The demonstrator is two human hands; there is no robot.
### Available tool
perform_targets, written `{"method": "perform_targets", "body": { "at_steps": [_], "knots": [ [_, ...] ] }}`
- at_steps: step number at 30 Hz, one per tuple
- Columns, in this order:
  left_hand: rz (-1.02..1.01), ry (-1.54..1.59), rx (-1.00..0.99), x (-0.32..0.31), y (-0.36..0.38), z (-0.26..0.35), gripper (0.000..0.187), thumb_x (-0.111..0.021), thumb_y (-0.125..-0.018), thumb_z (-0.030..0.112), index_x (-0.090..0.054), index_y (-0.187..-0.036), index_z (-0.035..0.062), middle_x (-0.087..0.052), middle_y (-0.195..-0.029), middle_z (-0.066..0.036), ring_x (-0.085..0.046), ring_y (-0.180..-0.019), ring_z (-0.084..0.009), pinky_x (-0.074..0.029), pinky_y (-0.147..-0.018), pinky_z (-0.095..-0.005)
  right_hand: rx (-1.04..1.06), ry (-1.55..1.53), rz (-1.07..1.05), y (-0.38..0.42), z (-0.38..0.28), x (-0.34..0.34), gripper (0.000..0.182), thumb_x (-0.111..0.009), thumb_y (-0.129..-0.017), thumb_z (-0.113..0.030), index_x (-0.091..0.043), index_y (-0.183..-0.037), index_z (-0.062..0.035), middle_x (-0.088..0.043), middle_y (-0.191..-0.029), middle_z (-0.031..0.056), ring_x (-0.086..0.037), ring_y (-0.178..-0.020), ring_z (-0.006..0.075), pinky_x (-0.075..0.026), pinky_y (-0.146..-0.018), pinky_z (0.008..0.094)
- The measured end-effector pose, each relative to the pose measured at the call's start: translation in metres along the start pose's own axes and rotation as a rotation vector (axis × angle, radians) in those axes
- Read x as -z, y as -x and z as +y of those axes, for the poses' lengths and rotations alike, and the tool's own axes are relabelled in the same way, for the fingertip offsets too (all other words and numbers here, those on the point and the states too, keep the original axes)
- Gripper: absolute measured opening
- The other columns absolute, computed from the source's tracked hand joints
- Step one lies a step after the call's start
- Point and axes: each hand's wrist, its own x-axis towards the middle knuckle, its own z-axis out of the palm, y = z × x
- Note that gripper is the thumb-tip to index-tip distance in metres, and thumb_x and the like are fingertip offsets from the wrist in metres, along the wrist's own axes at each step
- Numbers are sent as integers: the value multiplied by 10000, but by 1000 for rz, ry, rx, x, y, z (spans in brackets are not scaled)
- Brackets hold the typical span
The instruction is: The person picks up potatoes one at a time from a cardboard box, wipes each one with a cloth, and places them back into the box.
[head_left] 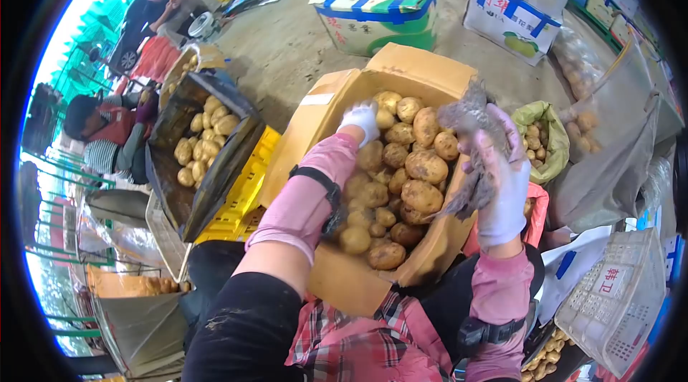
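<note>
A cardboard box (325,97) with its flaps folded out stands before me, filled with potatoes (422,196) that carry patches of soil. In a white glove, my left hand (362,122) is at the box's left inner side, beside the upper potatoes; its fingers are blurred and partly hidden. My right hand (502,181), gloved in white with dirty pinkish fingers, is raised over the box's right edge. It grips a dirty grey rag (469,113), which hangs down on both sides of the fingers.
Left of the box, a dark-lined container (168,167) of potatoes adjoins a yellow crate (251,174). A person (115,131) works beyond it. At right are a green sack (541,135) of potatoes and a white crate (613,296). Taped cartons (380,13) stand behind.
</note>
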Motion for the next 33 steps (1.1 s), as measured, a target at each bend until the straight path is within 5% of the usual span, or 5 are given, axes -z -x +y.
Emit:
{"method": "perform_targets", "body": {
  "at_steps": [5, 9, 20, 29, 33],
  "knots": [
    [-214, 299, 51, 10, -16, -18, 507, -762, -794, 350, -620, -1191, 69, -693, -1076, -139, -659, -1032, -317, -536, -874, -437, -27, -53, 22, -13, 2, 5, 402, -686, -920, -138, -573, -1295, -49, -666, -1051, 46, -648, -822, 87, -497, -647, 207],
    [-424, 2043, 385, 54, 51, 9, 512, -651, -920, 432, -578, -1241, 40, -675, -1027, -118, -674, -855, -215, -566, -641, -357, -58, -102, -34, -17, 9, 1, 404, -691, -915, -134, -575, -1291, -44, -665, -1042, 42, -638, -814, 83, -502, -647, 212],
    [-1035, 2817, -486, 99, 188, 13, 770, -431, -957, 605, -380, -1376, -40, -556, -988, -176, -597, -647, -262, -477, -459, -287, -47, -17, -322, 8, 20, -33, 419, -678, -925, -168, -564, -1304, -33, -624, -1137, 54, -640, -876, 110, -530, -705, 234],
    [122, 2718, -469, 153, 255, -115, 719, -648, -898, 410, -364, -1422, 8, -524, -1216, -183, -600, -913, -229, -588, -702, -283, -11, -179, -220, 19, 6, -32, 455, -674, -938, -208, -529, -1328, -24, -656, -1053, 71, -664, -823, 138, -526, -675, 240],
    [864, 2577, 192, 166, 250, -186, 767, -505, -946, 499, -364, -1338, -145, -579, -1152, -261, -655, -937, -280, -619, -773, -366, 2, -223, -111, 12, -2, -9, 456, -629, -942, -212, -521, -1348, -35, -670, -1124, 88, -683, -881, 175, -541, -739, 263]
  ]
}}
